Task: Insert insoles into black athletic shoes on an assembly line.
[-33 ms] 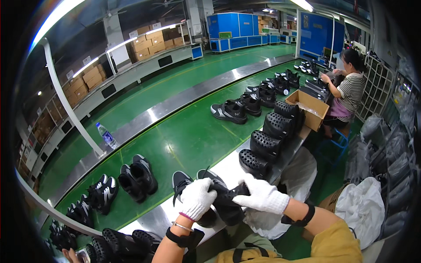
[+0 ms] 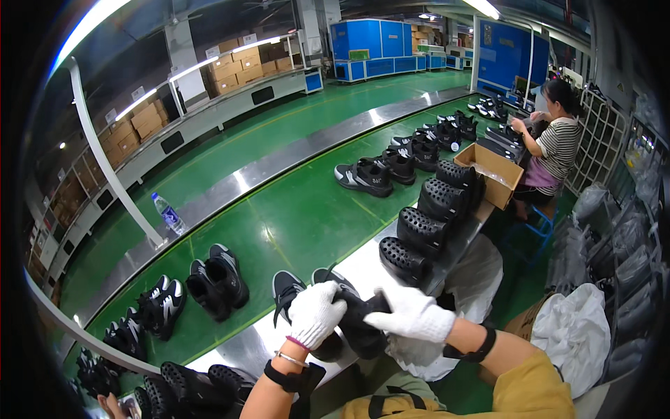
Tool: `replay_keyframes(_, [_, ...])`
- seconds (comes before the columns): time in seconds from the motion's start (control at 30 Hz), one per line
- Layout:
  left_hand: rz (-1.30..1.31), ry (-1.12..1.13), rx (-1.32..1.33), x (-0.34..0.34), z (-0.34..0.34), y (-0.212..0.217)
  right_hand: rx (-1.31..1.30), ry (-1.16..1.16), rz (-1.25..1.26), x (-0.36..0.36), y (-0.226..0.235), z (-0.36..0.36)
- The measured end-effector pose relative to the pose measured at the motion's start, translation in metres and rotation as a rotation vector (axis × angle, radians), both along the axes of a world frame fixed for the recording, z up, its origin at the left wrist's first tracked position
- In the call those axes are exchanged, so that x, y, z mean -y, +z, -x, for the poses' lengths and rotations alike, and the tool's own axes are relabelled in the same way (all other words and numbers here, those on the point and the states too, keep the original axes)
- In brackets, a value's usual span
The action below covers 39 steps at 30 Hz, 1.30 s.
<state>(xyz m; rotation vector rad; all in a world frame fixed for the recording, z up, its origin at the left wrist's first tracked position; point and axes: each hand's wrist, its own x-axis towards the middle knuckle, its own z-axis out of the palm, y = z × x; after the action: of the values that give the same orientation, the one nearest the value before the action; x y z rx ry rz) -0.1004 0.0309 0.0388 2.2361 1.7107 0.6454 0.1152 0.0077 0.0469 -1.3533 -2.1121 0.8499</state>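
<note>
Both my hands wear white knit gloves and work at one black-and-grey sneaker (image 2: 363, 332) on the metal edge of the line. My left hand (image 2: 317, 315) is closed on the sneaker's lace and tongue side, its fingertips partly hidden. Across from it, my right hand (image 2: 410, 314) pinches the dark collar with thumb and fingers. The matching sneaker (image 2: 285, 288), its laces loose, sits just left of my left hand. Several black clogs with round holes (image 2: 405, 260) stand in a row beyond my right hand.
A green conveyor belt (image 2: 279, 234) carries more sneakers (image 2: 218, 279). A water bottle (image 2: 168, 213) stands on the far metal rail. An open carton (image 2: 497, 187) lies at the right near a seated co-worker (image 2: 558, 140). White plastic bags (image 2: 574, 335) are at my right.
My right hand has shifted slightly left, and the dark collar between my hands has changed shape. Sneakers on the belt appear slightly farther left. My left hand stays at nearly the same place.
</note>
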Motion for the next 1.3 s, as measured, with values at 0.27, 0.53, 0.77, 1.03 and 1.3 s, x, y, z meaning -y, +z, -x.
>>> replay_keyframes(0.27, [-0.015, -0.053, 0.139, -0.007, 0.001, -0.007, 0.083, 0.034, -0.343, -0.023, -0.058, 0.048])
replay_keyframes(0.53, [-0.009, -0.149, 0.153, -0.004, -0.003, -0.01, 0.122, 0.304, -0.13, -0.055, -0.024, 0.027])
replay_keyframes(0.77, [-0.081, -0.179, 0.029, -0.005, -0.017, -0.021, 0.283, 0.13, -0.193, -0.074, -0.089, 0.033])
replay_keyframes(1.03, [-0.126, -0.199, -0.045, 0.004, -0.007, -0.028, 0.225, 0.015, -0.285, -0.057, -0.09, 0.054])
replay_keyframes(1.3, [-0.136, -0.001, -0.132, 0.039, 0.013, -0.028, -0.463, 0.077, 0.513, -0.03, -0.09, 0.015])
